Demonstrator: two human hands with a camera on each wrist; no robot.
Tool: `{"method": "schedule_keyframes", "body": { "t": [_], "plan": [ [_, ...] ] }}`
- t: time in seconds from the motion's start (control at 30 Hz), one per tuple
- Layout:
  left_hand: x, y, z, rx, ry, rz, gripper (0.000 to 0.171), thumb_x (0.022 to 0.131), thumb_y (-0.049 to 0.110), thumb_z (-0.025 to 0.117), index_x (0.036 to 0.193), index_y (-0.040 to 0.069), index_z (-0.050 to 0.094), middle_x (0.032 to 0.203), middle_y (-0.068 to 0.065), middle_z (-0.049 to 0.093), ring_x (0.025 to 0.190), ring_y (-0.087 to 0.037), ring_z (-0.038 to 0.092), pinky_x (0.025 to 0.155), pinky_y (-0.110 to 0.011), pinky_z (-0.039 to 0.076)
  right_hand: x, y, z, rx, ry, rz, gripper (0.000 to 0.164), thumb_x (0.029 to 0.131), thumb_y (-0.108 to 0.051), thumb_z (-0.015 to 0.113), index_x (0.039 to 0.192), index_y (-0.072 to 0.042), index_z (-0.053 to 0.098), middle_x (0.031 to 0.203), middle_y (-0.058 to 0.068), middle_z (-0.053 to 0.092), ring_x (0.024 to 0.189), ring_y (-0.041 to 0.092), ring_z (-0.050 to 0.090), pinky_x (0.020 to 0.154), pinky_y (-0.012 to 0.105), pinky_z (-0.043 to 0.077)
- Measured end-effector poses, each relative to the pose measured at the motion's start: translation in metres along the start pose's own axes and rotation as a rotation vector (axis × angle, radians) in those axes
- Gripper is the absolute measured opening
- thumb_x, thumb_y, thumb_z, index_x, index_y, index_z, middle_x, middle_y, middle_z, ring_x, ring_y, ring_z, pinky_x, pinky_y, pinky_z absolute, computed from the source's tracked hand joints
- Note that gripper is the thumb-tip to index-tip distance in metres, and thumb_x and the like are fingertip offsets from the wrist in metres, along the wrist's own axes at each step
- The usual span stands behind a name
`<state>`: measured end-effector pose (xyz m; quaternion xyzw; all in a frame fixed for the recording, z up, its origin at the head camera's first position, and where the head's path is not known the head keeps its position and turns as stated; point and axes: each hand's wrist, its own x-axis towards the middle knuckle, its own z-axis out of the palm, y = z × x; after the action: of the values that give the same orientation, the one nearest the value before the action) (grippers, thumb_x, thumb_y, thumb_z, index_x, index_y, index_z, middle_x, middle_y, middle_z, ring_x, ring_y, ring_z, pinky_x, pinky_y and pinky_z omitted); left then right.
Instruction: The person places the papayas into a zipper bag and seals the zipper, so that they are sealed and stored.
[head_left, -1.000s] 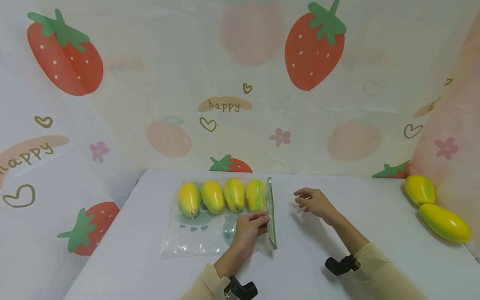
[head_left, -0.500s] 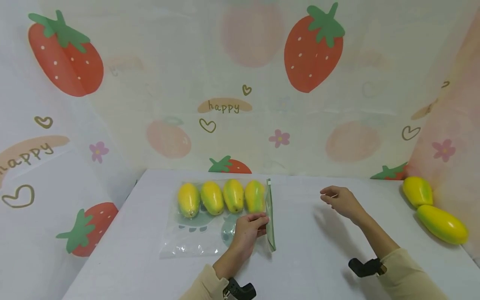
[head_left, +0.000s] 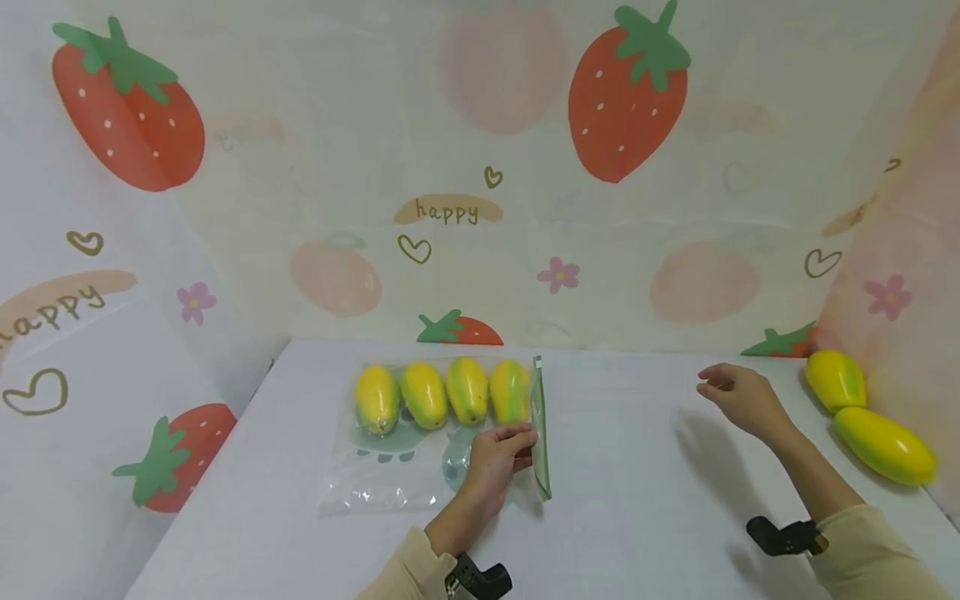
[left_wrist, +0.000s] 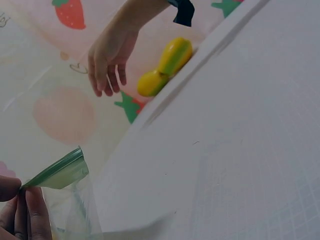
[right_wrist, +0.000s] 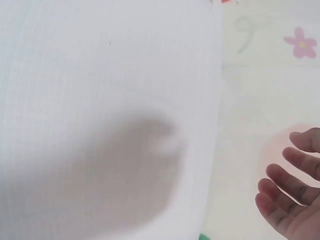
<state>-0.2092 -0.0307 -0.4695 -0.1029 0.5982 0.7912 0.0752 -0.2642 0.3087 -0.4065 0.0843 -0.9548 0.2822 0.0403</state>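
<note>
My left hand (head_left: 491,467) pinches the green top edge (left_wrist: 62,167) of a clear plastic zip bag (head_left: 390,492) with a printed pattern. Inside the bag several yellow-green papayas (head_left: 467,392) lie side by side in a row along its far side. Off to the right, my right hand (head_left: 742,400) hovers over the table, fingers relaxed and slightly bent, holding nothing. In the right wrist view the fingers (right_wrist: 280,182) are spread apart. Beyond that hand lie two more papayas, one at the back (head_left: 838,382) and one nearer (head_left: 885,446).
A white cloth covers the table (head_left: 615,517). Behind it hangs a curtain (head_left: 630,283) with strawberries and the word "happy", which also wraps both sides. The two loose papayas sit close to the right side hanging and the table's right edge.
My right hand has moved steadily right, away from the bag and toward the two loose papayas. The left hand still pinches the bag's edge in the same place.
</note>
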Motion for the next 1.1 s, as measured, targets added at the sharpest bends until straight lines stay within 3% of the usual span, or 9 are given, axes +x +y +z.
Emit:
{"method": "schedule_keyframes", "body": {
  "t": [0.17,0.3,0.47,0.67,0.83,1.1],
  "plan": [
    [-0.001,0.003,0.003,-0.002,-0.011,0.004,0.030,0.087,0.005,0.067,0.112,-0.012,0.064,0.076,0.005,0.063,0.067,-0.007,0.060,0.065,-0.020,0.054,-0.008,0.015,-0.014,-0.040,0.026,0.005,0.033,0.097,-0.018,0.056,0.116,0.009,0.061,0.103,0.028,0.066,0.090,0.037,0.062,0.066,0.030,0.051],
    [0.000,0.002,0.004,-0.005,-0.024,0.008,0.029,0.087,0.004,0.067,0.111,-0.011,0.064,0.076,0.005,0.063,0.067,-0.007,0.060,0.065,-0.020,0.054,-0.015,0.029,-0.025,-0.069,0.036,0.017,0.037,0.098,-0.020,0.056,0.118,0.011,0.059,0.109,0.033,0.062,0.095,0.043,0.059,0.070,0.042,0.056],
    [0.000,0.004,0.004,-0.007,-0.023,0.001,0.029,0.087,0.004,0.067,0.112,-0.011,0.064,0.075,0.005,0.063,0.066,-0.007,0.059,0.064,-0.019,0.054,-0.020,0.040,-0.039,-0.121,0.083,0.031,0.039,0.097,-0.020,0.057,0.118,0.012,0.058,0.113,0.039,0.058,0.099,0.050,0.053,0.076,0.058,0.052],
    [-0.003,0.008,0.004,0.001,-0.016,-0.002,0.028,0.087,0.005,0.067,0.111,-0.010,0.065,0.077,0.004,0.063,0.067,-0.008,0.059,0.065,-0.020,0.055,-0.027,0.049,-0.057,-0.165,0.096,0.062,0.041,0.096,-0.020,0.059,0.118,0.013,0.056,0.112,0.041,0.056,0.096,0.051,0.051,0.074,0.059,0.051],
    [-0.003,0.007,0.004,-0.003,-0.017,0.007,0.027,0.087,0.005,0.067,0.110,-0.010,0.065,0.077,0.004,0.063,0.068,-0.007,0.060,0.065,-0.019,0.054,-0.032,0.064,-0.067,-0.208,0.102,0.109,0.051,0.096,-0.028,0.058,0.121,0.017,0.053,0.114,0.041,0.055,0.097,0.052,0.052,0.077,0.061,0.046],
    [-0.001,0.005,0.004,-0.018,-0.016,0.009,0.027,0.086,0.004,0.067,0.109,-0.011,0.065,0.075,0.004,0.063,0.065,-0.007,0.060,0.064,-0.019,0.054,-0.043,0.086,-0.074,-0.291,0.096,0.217,0.058,0.093,-0.028,0.060,0.117,0.022,0.047,0.114,0.045,0.044,0.097,0.055,0.043,0.087,0.070,0.037]
  ]
}}
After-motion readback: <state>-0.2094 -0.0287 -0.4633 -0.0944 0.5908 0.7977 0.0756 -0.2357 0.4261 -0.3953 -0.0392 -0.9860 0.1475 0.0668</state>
